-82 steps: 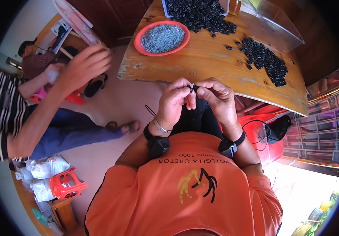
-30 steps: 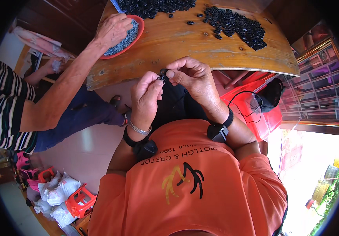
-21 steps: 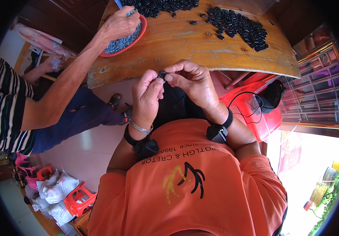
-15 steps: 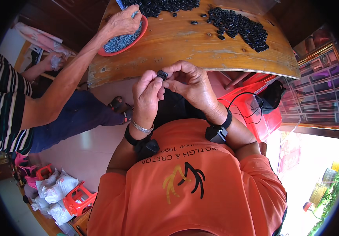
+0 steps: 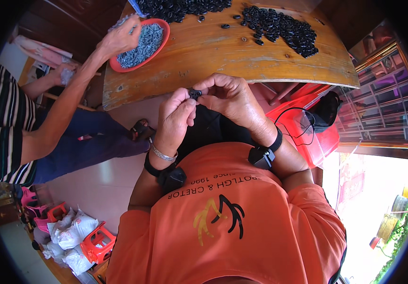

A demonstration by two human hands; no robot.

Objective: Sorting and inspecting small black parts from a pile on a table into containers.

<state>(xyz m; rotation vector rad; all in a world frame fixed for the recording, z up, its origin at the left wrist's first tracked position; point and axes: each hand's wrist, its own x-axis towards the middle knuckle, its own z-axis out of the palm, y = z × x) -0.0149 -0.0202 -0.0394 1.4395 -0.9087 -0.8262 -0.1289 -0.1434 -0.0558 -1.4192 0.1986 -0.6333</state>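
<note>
Reaching deeper into the red bowl [image 5: 162, 43] now, the co-worker's hand [image 5: 119, 40] is moving while left hand [image 5: 175, 116] and right hand [image 5: 227, 97] are pinching shut on a small black ring [image 5: 194, 93], seemingly light, stiff, best gripped at its rim, below the table [image 5: 213, 57].

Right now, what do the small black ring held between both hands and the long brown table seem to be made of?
Small black ring: likely rubber or plastic; matte, dark, no shine. Long brown table: wood; visible grain, worn, scuffed pale patches.
</note>
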